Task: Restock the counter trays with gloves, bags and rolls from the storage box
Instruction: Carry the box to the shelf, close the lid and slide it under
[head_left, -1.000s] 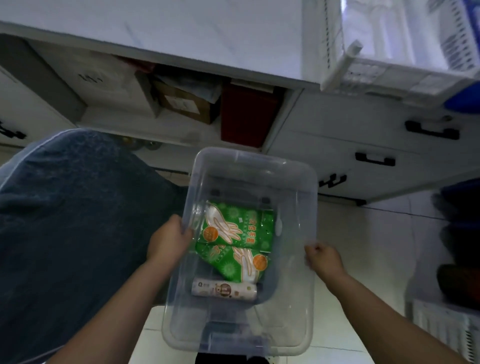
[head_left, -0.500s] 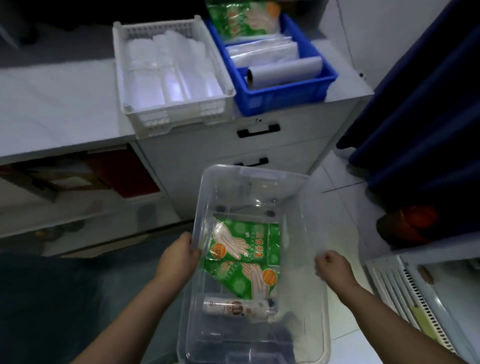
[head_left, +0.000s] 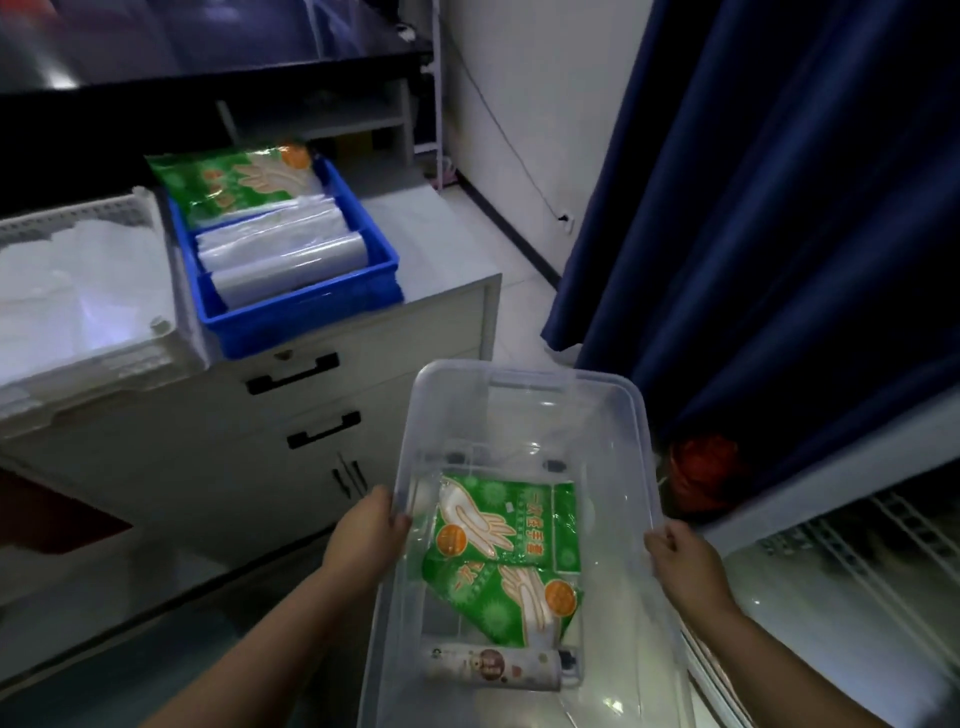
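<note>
Both hands grip the clear storage box: left hand and right hand closed on its long rims | blue tray at 11 o'clock on the table, nearer the left hand | box's long axis runs 12-to-6

The storage box is held between the left hand and right hand. Two glove packs and a roll lie inside. Ahead-left of the hands, two trays are set on the counter.

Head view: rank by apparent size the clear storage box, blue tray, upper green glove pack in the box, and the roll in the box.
1. clear storage box, though it is nearest the camera
2. blue tray
3. upper green glove pack
4. roll
</note>
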